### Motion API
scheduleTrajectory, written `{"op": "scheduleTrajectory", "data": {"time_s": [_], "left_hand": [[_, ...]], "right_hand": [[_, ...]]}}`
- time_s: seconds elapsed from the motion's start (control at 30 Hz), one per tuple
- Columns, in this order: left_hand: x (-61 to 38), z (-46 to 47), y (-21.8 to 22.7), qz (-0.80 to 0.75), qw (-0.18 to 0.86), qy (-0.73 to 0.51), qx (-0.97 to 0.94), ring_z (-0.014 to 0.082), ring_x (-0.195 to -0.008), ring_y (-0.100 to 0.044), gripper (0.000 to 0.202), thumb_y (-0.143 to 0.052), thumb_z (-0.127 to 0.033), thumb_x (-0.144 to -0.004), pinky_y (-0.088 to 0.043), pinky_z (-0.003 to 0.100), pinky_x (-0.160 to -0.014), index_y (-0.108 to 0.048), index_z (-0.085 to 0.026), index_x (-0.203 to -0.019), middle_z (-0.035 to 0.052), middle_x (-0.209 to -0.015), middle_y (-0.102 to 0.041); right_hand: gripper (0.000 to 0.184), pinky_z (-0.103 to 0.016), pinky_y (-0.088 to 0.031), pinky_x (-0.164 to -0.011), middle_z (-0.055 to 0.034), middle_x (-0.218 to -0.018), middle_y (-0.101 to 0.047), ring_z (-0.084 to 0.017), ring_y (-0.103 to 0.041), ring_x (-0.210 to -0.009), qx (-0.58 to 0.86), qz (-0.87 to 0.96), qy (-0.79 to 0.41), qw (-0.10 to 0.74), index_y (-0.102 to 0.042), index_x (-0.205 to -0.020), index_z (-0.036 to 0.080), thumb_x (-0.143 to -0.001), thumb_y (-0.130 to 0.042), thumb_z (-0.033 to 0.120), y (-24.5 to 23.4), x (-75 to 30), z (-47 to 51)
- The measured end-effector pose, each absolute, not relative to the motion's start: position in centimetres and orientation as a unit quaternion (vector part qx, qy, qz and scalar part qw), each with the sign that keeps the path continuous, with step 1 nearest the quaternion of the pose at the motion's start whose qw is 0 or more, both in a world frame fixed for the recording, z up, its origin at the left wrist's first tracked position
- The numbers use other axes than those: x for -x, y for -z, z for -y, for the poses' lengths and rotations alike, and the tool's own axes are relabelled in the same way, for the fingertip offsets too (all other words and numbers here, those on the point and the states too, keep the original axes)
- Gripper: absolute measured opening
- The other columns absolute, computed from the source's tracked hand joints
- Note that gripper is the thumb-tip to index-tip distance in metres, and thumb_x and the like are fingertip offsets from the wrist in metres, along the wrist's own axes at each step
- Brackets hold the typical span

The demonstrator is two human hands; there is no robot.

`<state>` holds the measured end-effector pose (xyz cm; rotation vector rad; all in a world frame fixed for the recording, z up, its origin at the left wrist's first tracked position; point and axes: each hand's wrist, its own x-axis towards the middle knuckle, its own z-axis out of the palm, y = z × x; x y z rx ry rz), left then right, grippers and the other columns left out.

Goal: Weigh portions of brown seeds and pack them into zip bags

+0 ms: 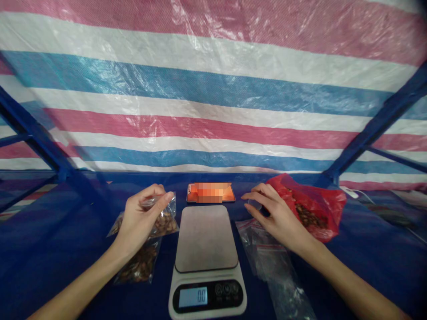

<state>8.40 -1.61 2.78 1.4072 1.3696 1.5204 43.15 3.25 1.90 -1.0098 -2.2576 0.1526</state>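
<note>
My left hand point(143, 209) is closed, thumb against fingers, at the top of a clear zip bag point(164, 224) of brown dried pieces, left of the scale. More filled clear bags point(138, 264) lie under and beside that hand. The digital kitchen scale point(207, 240) has a bare metal plate, and its display reads 0.0. My right hand point(267, 204) hovers with curved fingers apart, right of the scale. A small clear, roundish thing point(254, 205) shows between its thumb and fingers; whether they touch it I cannot tell. Flat, clear zip bags point(270, 258) lie below that hand.
An open red plastic bag point(328, 206) with brown dried pieces stands to the right, partly behind my right hand. A phone point(228, 194) with an orange screen lies behind the scale. Blue metal struts point(376, 120) and a striped plastic sheet point(200, 124) bound the blue table.
</note>
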Motion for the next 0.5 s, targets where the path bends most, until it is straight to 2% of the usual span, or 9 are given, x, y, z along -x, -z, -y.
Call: {"op": "scheduleTrajectory", "data": {"time_s": [0.13, 0.3, 0.4, 0.5], "left_hand": [[-9.3, 2.6, -2.9, -0.52, 0.318, -0.541, -0.58, 0.0101, -0.061, -0.043, 0.041, -0.075, -0.047, -0.089, -0.035, 0.022, -0.058, -0.053, -0.02, -0.068, -0.0049, -0.066, -0.049], [-12.4, 2.2, -4.8, -0.487, 0.357, -0.503, -0.618, 0.0095, -0.058, -0.041, 0.044, -0.088, -0.043, -0.076, -0.032, 0.022, -0.055, -0.052, -0.02, -0.066, -0.0063, -0.062, -0.046], [-14.4, 0.2, -7.7, -0.447, 0.413, -0.501, -0.616, 0.0092, -0.055, -0.041, 0.042, -0.088, -0.046, -0.074, -0.031, 0.022, -0.052, -0.055, -0.02, -0.067, -0.0062, -0.059, -0.048], [-15.5, -2.5, -10.5, -0.389, 0.429, -0.551, -0.601, 0.0098, -0.056, -0.048, 0.038, -0.084, -0.049, -0.08, -0.034, 0.022, -0.053, -0.063, -0.019, -0.07, -0.0036, -0.062, -0.057]], "right_hand": [[0.015, -0.045, -0.052, -0.093, -0.0065, -0.103, -0.07, -0.026, -0.065, -0.098, 0.352, 0.85, -0.141, 0.366, -0.072, -0.114, 0.029, -0.105, -0.06, 0.029, -2.7, -41.5, -1.2], [0.022, -0.038, -0.053, -0.086, -0.0059, -0.099, -0.073, -0.024, -0.067, -0.095, 0.302, 0.807, -0.314, 0.398, -0.072, -0.115, 0.026, -0.104, -0.061, 0.041, -3.8, -37.1, 0.4], [0.023, -0.034, -0.052, -0.084, -0.0036, -0.097, -0.073, -0.021, -0.066, -0.091, 0.285, 0.77, -0.395, 0.412, -0.072, -0.103, 0.024, -0.102, -0.064, 0.046, -5.8, -34.1, -0.8], [0.026, -0.031, -0.05, -0.078, -0.0008, -0.087, -0.067, -0.018, -0.061, -0.083, 0.234, 0.733, -0.429, 0.474, -0.069, -0.089, 0.023, -0.101, -0.064, 0.045, -8.7, -32.1, -3.3]]}}
